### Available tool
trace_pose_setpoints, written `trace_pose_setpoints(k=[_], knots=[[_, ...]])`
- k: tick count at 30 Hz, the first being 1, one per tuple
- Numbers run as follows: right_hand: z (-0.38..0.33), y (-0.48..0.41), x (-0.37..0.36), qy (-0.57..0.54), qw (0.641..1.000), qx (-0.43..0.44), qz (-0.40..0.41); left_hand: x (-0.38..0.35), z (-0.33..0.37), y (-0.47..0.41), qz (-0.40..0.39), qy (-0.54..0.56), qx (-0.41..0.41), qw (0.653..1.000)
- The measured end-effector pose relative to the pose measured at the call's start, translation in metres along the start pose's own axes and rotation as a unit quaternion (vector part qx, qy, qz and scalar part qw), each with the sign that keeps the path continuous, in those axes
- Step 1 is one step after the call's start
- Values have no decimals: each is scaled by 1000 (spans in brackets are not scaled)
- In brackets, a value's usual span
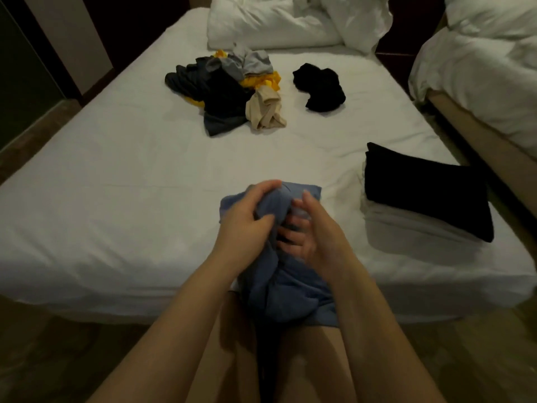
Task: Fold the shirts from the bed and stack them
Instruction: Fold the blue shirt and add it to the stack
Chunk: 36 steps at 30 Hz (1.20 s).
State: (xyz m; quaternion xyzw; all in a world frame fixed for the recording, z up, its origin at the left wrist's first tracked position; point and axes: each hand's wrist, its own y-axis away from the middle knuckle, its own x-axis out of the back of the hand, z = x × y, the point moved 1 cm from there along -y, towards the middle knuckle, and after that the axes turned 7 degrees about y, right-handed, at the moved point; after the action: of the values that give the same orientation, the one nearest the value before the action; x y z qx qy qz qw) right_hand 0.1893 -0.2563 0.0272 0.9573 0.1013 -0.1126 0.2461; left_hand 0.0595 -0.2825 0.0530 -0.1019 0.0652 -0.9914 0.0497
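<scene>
The left grip (247,216) is clutching the bunched blue shirt (290,292) at the bed (116,228)'s near edge. The right grip (311,239) is blurring, state unclear. Flattening is likely coming next.

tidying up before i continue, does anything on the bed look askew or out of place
The folded black shirt near the white bed's right edge sits askew, not squared with the pale folded clothes beneath it. A crumpled black garment also lies apart from the mixed pile of unfolded clothes.
</scene>
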Motion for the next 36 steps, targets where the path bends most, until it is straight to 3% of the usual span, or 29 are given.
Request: trace_pose_setpoints(k=[4,7,9,11,13,15,18,23,26,31,34,36], knots=[[-28,3,10,-36,998,-9,-42,-25,25,17,-133,-163,-43,977],[-41,10,12,8,1000,1,-29,-34,35,29,-180,-173,-65,966],[-49,17,13,24,999,9,-44,-30,40,32,-137,-133,-77,979],[-59,26,14,14,998,21,-64,-18,43,29,-27,-115,-82,990],[-71,35,15,-17,994,51,-98,-5,47,27,64,-142,-103,982],[-83,46,11,-38,988,80,-126,8,57,24,97,-152,-139,974],[-103,65,3,-70,979,96,-167,28,83,17,90,-168,-189,963],[-139,88,-18,-58,963,154,-211,45,136,12,-22,-202,-265,943],[-154,108,-29,-39,964,159,-209,46,165,23,-16,-183,-287,940],[-147,145,-47,54,971,205,-109,39,201,40,73,-95,-224,967],[-131,168,-55,143,954,257,-51,32,215,50,76,-90,-187,975],[-120,182,-58,126,954,265,-57,28,224,61,66,-85,-168,980]])
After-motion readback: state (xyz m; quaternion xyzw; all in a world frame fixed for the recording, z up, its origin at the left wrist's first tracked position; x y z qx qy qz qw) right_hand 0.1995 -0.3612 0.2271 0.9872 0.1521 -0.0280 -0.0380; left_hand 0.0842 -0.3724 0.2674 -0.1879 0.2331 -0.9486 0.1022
